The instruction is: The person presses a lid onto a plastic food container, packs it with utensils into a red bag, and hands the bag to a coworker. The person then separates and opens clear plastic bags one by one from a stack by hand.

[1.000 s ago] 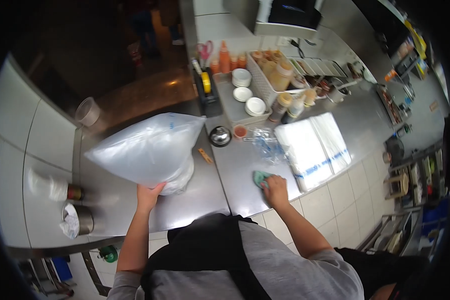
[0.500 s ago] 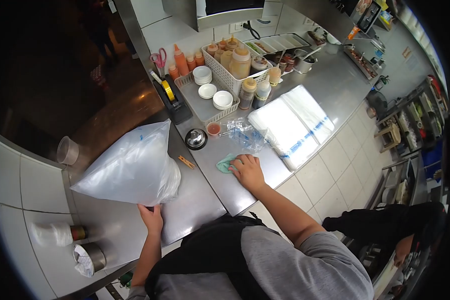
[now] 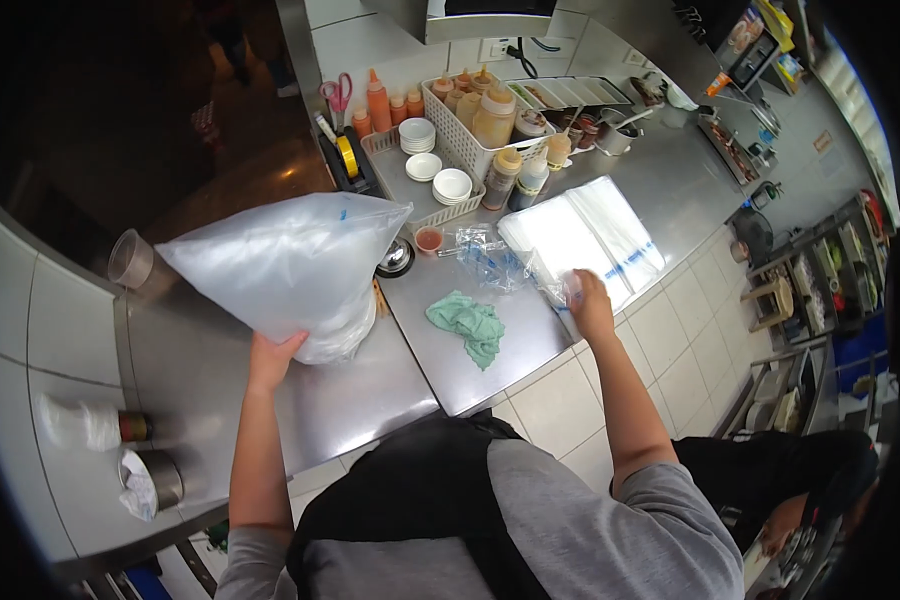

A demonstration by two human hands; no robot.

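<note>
A large clear plastic bag (image 3: 290,260), with something pale bundled at its lower end, is gripped at its near edge by my left hand (image 3: 273,358). My right hand (image 3: 588,300) has its fingers closed at the near left edge of a stack of flat white bags (image 3: 585,235); what lies between the fingertips is too small to tell. Crumpled clear plastic (image 3: 490,262) lies left of the stack. A crumpled green cloth (image 3: 468,325) rests on the steel counter (image 3: 370,410) between my hands.
A bell (image 3: 397,258) and a small red sauce cup (image 3: 429,239) stand behind the cloth. Farther back are a tape dispenser (image 3: 347,160), white dishes (image 3: 452,185) and sauce bottles (image 3: 494,118). A metal container (image 3: 158,478) is at left; another person (image 3: 790,490) is at right.
My right hand has let go of the green cloth and moved right to the white bags. The cloth now lies spread out more. My left hand has shifted the plastic bag, which partly covers the clothespin.
</note>
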